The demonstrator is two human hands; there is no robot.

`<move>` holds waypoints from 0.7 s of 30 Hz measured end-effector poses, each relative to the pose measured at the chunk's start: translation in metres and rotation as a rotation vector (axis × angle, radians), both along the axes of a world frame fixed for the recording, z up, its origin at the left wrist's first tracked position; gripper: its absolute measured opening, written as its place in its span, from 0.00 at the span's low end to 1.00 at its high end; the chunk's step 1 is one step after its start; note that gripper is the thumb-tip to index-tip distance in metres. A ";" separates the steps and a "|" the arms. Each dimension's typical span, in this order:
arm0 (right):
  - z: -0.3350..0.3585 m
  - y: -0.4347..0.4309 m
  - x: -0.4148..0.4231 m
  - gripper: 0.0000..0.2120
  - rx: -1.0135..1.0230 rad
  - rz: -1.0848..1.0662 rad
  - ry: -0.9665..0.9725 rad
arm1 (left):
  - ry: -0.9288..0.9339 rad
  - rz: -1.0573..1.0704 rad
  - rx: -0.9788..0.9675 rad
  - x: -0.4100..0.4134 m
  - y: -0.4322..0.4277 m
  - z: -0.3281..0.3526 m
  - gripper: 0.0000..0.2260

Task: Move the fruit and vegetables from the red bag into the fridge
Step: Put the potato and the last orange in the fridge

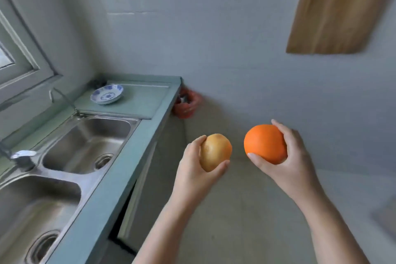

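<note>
So this looks like mid-carry — the left hand (199, 169) is wrapped around a yellowish fruit (216, 152) (apple or pear, too blurry to call) and the right hand (287, 156) is gripping an orange (265, 143), both held up in the air over the floor, just right of the surface (137, 100) with the sinks. The red bag (185, 104) sits far back on the floor in the corner, tucked by the far end of that surface, and I can't tell what's left inside it. No fridge in view at all, so my guess is these two pieces are out of the bag but not put away yet — the whole drop-off part is left. The yellowish fruit is a bit oval, long axis tipped up and slightly right; no stem visible. The orange is round, so no real axis to speak of.
</note>
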State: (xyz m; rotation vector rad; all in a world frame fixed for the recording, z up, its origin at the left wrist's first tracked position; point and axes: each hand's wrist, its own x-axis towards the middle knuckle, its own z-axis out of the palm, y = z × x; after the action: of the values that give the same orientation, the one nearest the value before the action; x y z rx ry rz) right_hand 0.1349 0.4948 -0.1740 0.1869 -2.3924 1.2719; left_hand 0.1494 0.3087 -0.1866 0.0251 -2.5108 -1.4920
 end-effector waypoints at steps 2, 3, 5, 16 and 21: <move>0.001 0.036 0.002 0.38 -0.007 -0.085 0.006 | 0.000 -0.092 -0.004 -0.014 0.034 0.002 0.30; 0.001 0.052 0.003 0.38 -0.009 -0.122 0.007 | 0.004 -0.135 -0.005 -0.021 0.050 0.002 0.30; -0.001 0.081 0.007 0.38 -0.009 -0.199 0.010 | 0.012 -0.213 -0.009 -0.035 0.081 0.004 0.30; 0.000 0.206 -0.008 0.37 -0.086 -0.622 -0.033 | 0.014 -0.630 0.030 -0.133 0.229 0.006 0.30; 0.014 0.251 -0.046 0.39 -0.085 -0.782 -0.037 | 0.025 -0.766 0.053 -0.190 0.291 0.016 0.29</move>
State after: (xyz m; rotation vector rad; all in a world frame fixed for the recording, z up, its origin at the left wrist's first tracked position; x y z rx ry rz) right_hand 0.0894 0.7456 -0.1601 -0.7305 -2.0803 0.9783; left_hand -0.0407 0.6000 -0.1709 -1.0403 -2.5818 -1.7661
